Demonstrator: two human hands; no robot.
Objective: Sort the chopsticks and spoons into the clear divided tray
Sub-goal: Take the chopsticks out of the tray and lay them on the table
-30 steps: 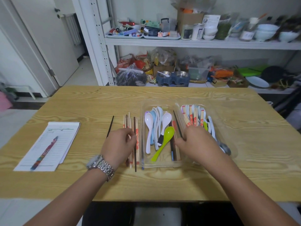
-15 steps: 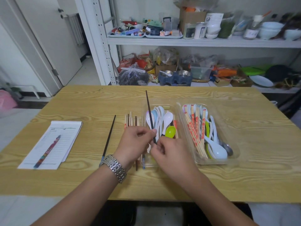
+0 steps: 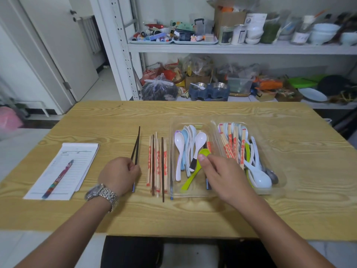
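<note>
Just left of the clear tray [image 3: 193, 195], the left hand [image 3: 119, 175] rests on the wooden table [image 3: 309, 171] with its fingers curled round the near ends of two dark chopsticks [image 3: 136, 147]. These point away from the person and lie close together, meeting at their far tips. A metal watch [image 3: 101, 193] sits on that wrist.

Between this hand and the tray, a loose row of pale wooden chopsticks with red print [image 3: 157, 165] lies on the table, with a few dark ones mixed in.

The right hand [image 3: 226, 175] hovers palm down over the divider of the tray. Its thumb is stretched out beside the bowl of a green spoon [image 3: 191, 179]. The fingers are hidden under the hand, so I cannot tell whether they grip anything.

The tray's left compartment holds white, blue and purple spoons [image 3: 185, 147] plus the green one, with some chopsticks along its right side. The right compartment holds printed chopsticks [image 3: 229, 144] mixed with more spoons, among them a large white spoon [image 3: 260, 178] and a metal spoon [image 3: 272, 176].

A notepad [image 3: 77, 157] with a pen [image 3: 58, 178] on it lies at the left of the table.
</note>
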